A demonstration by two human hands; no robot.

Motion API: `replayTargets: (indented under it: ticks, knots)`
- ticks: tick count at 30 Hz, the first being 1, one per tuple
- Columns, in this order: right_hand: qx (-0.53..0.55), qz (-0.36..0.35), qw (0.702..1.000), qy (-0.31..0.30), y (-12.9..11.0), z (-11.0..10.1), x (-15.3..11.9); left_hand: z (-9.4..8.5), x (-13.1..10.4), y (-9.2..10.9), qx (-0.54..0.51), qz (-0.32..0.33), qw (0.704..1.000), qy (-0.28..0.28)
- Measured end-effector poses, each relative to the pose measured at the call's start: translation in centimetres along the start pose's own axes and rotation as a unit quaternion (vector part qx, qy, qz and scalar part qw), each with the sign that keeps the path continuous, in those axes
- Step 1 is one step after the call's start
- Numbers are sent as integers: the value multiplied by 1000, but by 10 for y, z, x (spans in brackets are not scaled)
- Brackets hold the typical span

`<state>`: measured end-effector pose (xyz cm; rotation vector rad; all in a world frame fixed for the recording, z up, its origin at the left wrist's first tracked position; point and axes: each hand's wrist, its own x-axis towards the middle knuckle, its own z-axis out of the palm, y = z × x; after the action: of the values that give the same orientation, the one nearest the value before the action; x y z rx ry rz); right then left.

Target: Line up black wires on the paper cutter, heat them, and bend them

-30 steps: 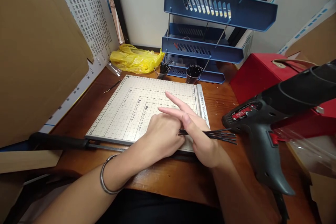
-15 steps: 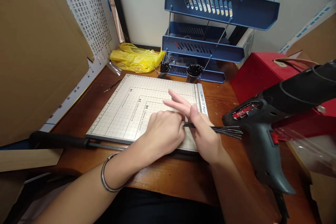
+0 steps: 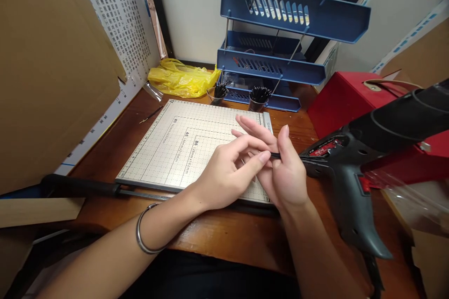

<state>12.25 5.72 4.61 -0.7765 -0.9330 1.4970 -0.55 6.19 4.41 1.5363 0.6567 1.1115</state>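
Note:
A bundle of thin black wires (image 3: 312,159) runs through both hands above a paper cutter's board (image 3: 161,154). My left hand (image 3: 228,177) is closed, with thumb and index finger pinching the bundle's left end. My right hand (image 3: 289,177) is turned palm up, its fingers stretched out to the left and its thumb raised. The bundle passes across it at the base of the thumb, held in the crook there. On the right the wires' loose ends spread out in front of a heat gun (image 3: 354,177).
Two small cups of black wires (image 3: 218,93) stand behind the board, near a blue tray rack (image 3: 270,67). A yellow plastic bag (image 3: 182,77) lies back left. The cutter's black handle (image 3: 80,186) is at left. A red box (image 3: 336,98) stands at right.
My left hand has turned from a fist into a pinch on the bundle's end. My right hand has rolled palm up, thumb lifted, and the bundle has risen slightly.

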Motion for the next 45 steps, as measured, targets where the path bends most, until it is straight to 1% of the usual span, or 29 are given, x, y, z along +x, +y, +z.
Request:
replayTargets:
  ticks: [5,7,12,18,24,28,32,35,39,43,45]
  knots:
    - [-7,29,999,21,-4,6,-1,1,3,0,-72,-26,997,17]
    - [-9,36,999,26,-6,8,-2,2,3,-1,-86,-28,996,19]
    - [-17,41,999,1,-6,7,-2,2,4,-2,-106,-18,994,22]
    - [-90,64,993,-30,1,0,1,-2,7,1,-131,-5,991,9]
    - [-102,32,993,-56,3,2,1,-7,8,5,-126,-45,991,-2]
    - [-71,12,996,-43,4,5,2,-8,8,5,-125,-55,991,-2]
    - [-58,26,998,-24,5,5,2,-8,7,4,-119,-53,992,0]
    - [-71,31,997,-15,6,2,1,-8,7,2,-107,-48,993,4]
    - [-90,27,995,-20,8,0,1,-9,8,1,-108,-47,993,8]
    - [-121,-10,992,-17,8,-1,3,-9,10,3,-121,-56,991,6]
    - [-146,-30,988,-26,8,-2,3,-11,11,6,-120,-59,991,6]
